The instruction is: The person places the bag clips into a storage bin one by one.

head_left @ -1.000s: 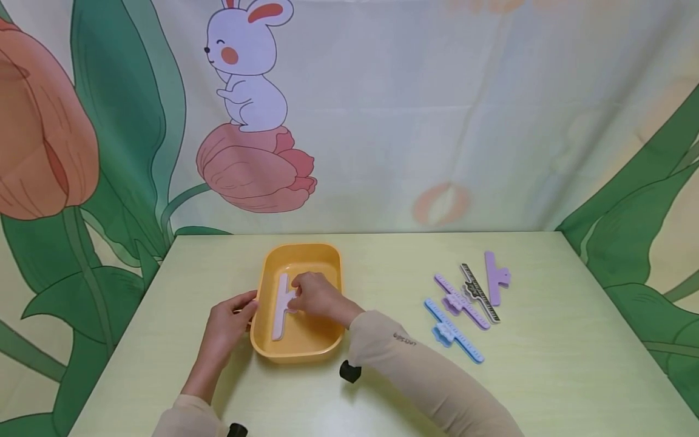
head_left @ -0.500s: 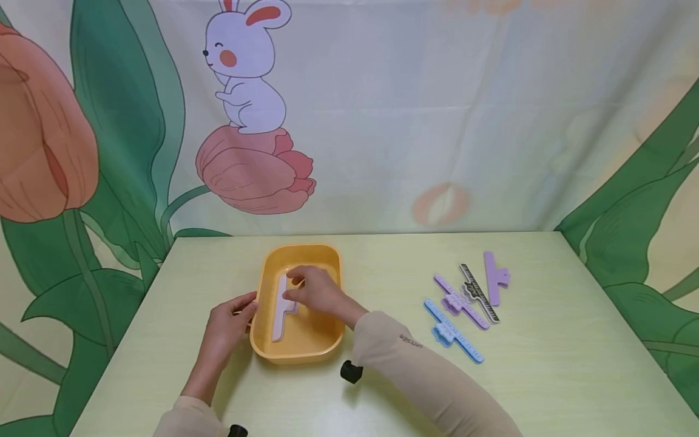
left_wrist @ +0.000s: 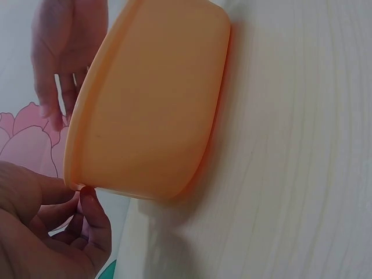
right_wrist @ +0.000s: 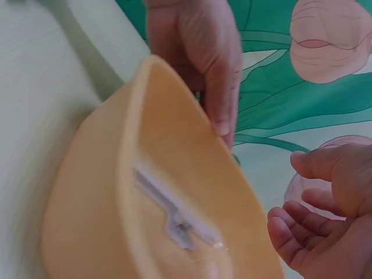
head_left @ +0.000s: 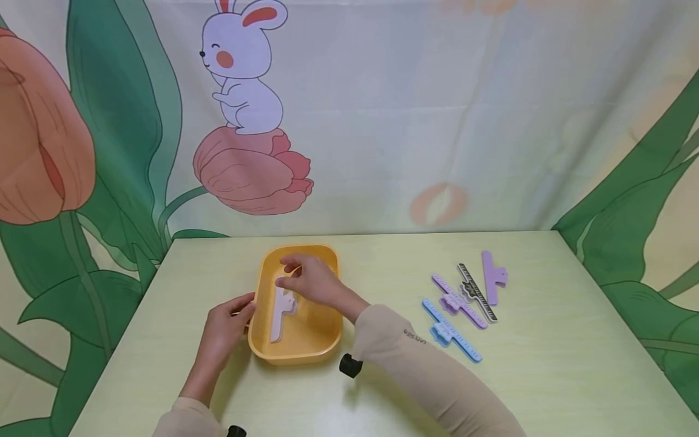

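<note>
Head view: the fingers [head_left: 295, 260] and the thumb of the right hand [head_left: 317, 282] were held apart, and nothing was gripped between them. This hand was placed above the far half of the yellow tray [head_left: 319, 325], near the upper end of the pale clip [head_left: 276, 325]; in the right wrist view, a gap could be seen between its fingers and the clip. By the left hand [head_left: 221, 331], the left rim of the tray was pinched between thumb and fingers, and this was shown also in the left wrist view. The pale clip was laid inside the tray, on its floor, toward the left side; its long bar was directed along the tray, and its grip part was turned to the right.

The tray was set on the table [head_left: 546, 370]. To the right of it, well apart, four other clips were laid in a loose group: nearest to the person the blue clip [head_left: 452, 331], then the marked purple clip [head_left: 459, 301], the black and white clip [head_left: 478, 294] and the plain purple clip [head_left: 489, 279]. Beige sleeves [head_left: 431, 370] were worn on both arms, and a black piece [head_left: 351, 366] was seen near each wrist. Behind the table, a pale curtain [head_left: 371, 133] was hung, on which a white rabbit [head_left: 253, 106], a pink flower [head_left: 251, 173] and green leaves [head_left: 122, 121] were printed.
</note>
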Action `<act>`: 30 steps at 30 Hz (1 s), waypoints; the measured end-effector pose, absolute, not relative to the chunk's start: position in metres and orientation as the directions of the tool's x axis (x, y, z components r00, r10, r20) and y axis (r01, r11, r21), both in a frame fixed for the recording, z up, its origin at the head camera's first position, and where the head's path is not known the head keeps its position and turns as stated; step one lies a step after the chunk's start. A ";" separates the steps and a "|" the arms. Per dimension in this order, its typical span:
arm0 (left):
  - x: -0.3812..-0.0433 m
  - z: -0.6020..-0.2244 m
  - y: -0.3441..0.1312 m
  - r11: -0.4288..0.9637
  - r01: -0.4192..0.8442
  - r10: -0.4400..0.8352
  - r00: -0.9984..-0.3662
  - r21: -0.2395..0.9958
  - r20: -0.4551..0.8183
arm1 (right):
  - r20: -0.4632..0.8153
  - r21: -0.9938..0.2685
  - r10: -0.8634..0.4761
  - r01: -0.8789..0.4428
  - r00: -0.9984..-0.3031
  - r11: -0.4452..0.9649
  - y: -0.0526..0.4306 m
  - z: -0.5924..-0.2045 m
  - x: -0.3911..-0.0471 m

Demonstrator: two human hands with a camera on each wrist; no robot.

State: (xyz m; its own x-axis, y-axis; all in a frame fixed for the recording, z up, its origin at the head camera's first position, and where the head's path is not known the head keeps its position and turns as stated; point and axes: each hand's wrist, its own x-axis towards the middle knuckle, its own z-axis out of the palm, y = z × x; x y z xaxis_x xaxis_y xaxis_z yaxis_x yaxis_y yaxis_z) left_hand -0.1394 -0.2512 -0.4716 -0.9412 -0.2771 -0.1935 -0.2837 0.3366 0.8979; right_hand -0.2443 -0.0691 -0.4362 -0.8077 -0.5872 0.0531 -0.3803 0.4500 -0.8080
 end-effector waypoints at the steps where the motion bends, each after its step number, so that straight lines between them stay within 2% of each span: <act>1: -0.139 -0.472 -0.251 0.335 -0.284 -0.277 -0.941 0.898 -0.194 | 0.056 -0.815 -0.588 -0.377 -0.807 0.440 -0.069 -0.434 -0.245; 17: -0.140 -0.471 -0.253 0.336 -0.283 -0.280 -0.941 0.898 -0.192 | 0.184 -0.837 -0.613 -0.450 -0.769 0.312 -0.062 -0.366 -0.243; 30: -0.140 -0.471 -0.251 0.330 -0.282 -0.272 -0.942 0.901 -0.195 | 0.345 -0.805 -0.606 -0.558 -0.716 0.201 -0.057 -0.311 -0.233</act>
State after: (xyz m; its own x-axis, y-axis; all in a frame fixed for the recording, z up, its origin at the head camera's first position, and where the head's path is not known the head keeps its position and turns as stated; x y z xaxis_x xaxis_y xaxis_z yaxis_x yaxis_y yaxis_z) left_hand -0.1398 -0.2513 -0.4711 -0.9423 -0.2718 -0.1953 -0.2820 0.3303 0.9008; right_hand -0.2325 -0.0570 -0.3112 -0.7164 -0.6062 0.3454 -0.5583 0.2013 -0.8049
